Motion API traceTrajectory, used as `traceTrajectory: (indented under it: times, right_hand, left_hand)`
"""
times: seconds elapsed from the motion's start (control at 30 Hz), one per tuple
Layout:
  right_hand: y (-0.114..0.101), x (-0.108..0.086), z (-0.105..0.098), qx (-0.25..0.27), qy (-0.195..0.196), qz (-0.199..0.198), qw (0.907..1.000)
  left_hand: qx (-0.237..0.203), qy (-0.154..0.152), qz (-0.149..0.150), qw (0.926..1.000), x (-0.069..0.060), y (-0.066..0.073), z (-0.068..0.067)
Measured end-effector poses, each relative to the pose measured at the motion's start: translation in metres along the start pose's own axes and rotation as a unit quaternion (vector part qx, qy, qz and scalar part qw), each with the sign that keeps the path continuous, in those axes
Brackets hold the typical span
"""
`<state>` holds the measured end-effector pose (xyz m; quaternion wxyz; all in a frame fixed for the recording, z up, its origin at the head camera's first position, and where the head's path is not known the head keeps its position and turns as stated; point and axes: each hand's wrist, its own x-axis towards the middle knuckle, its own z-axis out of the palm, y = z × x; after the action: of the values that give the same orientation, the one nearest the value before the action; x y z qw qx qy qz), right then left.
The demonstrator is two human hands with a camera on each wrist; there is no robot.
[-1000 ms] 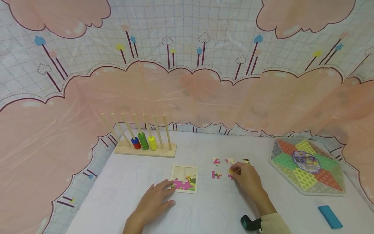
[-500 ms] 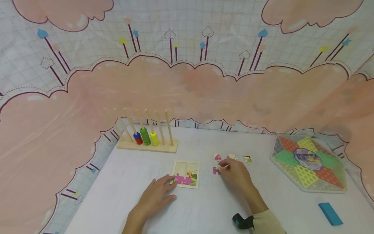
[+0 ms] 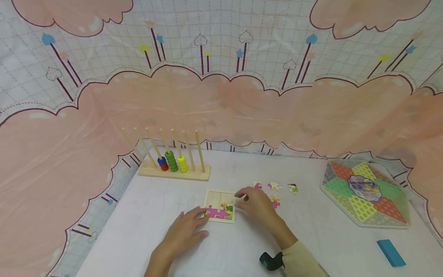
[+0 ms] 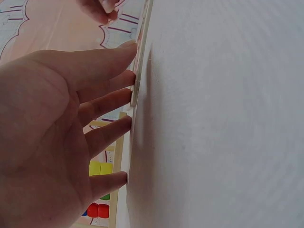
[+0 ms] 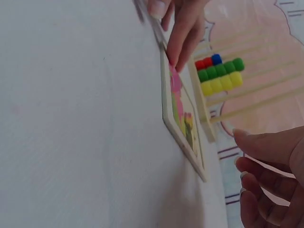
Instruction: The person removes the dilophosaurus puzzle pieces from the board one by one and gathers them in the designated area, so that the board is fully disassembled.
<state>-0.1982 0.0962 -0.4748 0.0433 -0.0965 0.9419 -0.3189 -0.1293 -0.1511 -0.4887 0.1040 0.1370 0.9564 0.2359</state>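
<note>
A small wooden puzzle tray (image 3: 212,197) lies flat on the table, with pink, green and yellow pieces (image 3: 218,213) along its lower and right parts. My left hand (image 3: 182,232) rests its fingertips on the tray's left edge, fingers fairly straight and thumb apart. At the tray's right edge hovers my right hand (image 3: 260,209), fingers loosely bent. In the right wrist view, its thumb (image 5: 259,144) and fingers stand apart with nothing visible between them. Loose jigsaw pieces (image 3: 274,186) lie beyond that hand, one pink and yellow piece (image 3: 275,201) nearer; the hand hides part of this area.
A wooden bead rack (image 3: 173,174) with red, blue, green and yellow beads stands behind the tray on the left. At right lie a clear-lidded box (image 3: 363,192) of coloured pieces and a blue block (image 3: 391,252). A patterned cloth (image 3: 221,111) hangs behind the table.
My right hand has moved left, from the loose pieces to the tray's right edge, uncovering the pink and yellow piece. My left hand has stayed on the tray. The head view has shifted slightly.
</note>
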Motion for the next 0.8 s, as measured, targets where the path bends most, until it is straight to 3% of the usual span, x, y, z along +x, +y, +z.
traceTrajectory:
  times: [0.43, 0.8]
  right_hand:
    - [-0.014, 0.010, 0.019, -0.033, -0.085, -0.036, 0.9951]
    - [-0.012, 0.009, 0.029, -0.028, -0.085, -0.035, 0.9954]
  left_hand:
    - [0.016, -0.006, 0.000, 0.9999, 0.003, 0.000, -0.001]
    - [0.020, -0.006, -0.003, 0.9998, 0.002, 0.000, 0.000]
